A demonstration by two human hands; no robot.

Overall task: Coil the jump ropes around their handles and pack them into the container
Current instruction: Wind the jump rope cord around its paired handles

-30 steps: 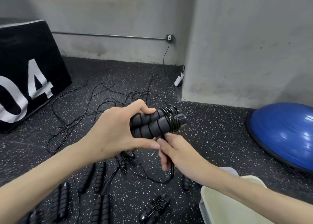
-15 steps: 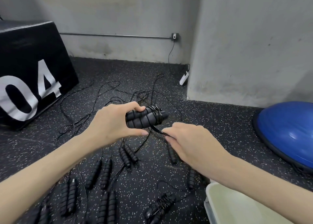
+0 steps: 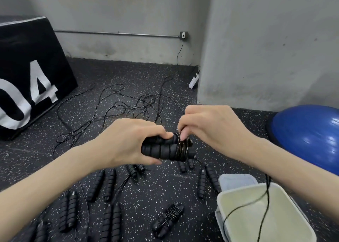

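My left hand (image 3: pixel 128 141) grips a pair of black ribbed jump-rope handles (image 3: pixel 161 149) side by side, held level above the floor. Thin black cord is wound in several turns round their right end (image 3: pixel 182 148). My right hand (image 3: pixel 207 128) pinches the cord just above that coil. A loose length of cord (image 3: pixel 264 197) hangs from under my right forearm and loops across the pale open container (image 3: pixel 293 221) at the lower right. One coiled rope bundle (image 3: pixel 168 218) lies on the floor left of the container.
Several uncoiled handle pairs (image 3: pixel 110 185) lie on the speckled floor below my hands, their cords tangled (image 3: pixel 139 104) farther back. A black box marked 04 (image 3: pixel 27 80) stands at left, a blue dome ball (image 3: pixel 310 133) at right, a lid (image 3: pixel 236 181) behind the container.
My right hand has come up from below the handles to above the coil, bringing the cord over the top. The loose cord now trails across the container.
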